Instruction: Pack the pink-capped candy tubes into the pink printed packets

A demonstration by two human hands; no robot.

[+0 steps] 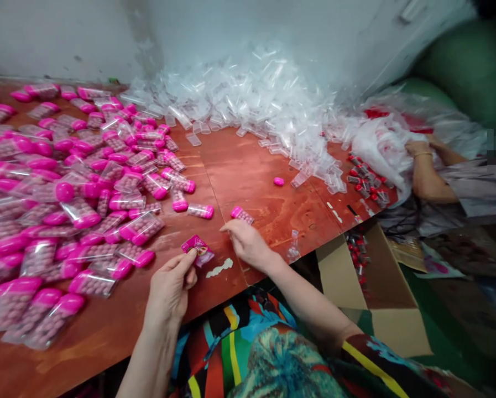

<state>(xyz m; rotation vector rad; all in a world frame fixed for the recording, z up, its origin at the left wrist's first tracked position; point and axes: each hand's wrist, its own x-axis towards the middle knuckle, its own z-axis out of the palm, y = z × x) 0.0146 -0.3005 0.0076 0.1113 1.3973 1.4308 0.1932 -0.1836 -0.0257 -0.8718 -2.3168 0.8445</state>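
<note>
My left hand (171, 287) pinches a small pink printed packet (198, 250) between thumb and fingers, just above the red wooden table (248, 177). My right hand (248, 242) lies curled on the table, fingertips touching a pink-capped tube of beads (242, 215). Another tube (200, 210) lies just to the left. A loose pink cap (278, 181) sits alone further back.
Several bagged pink-capped tubes (65, 204) cover the left of the table. A heap of clear empty tubes (264, 105) fills the back. Red-capped tubes (366, 179) lie at right beside another person's arm (428, 174). An open cardboard box (380, 293) stands below the table edge.
</note>
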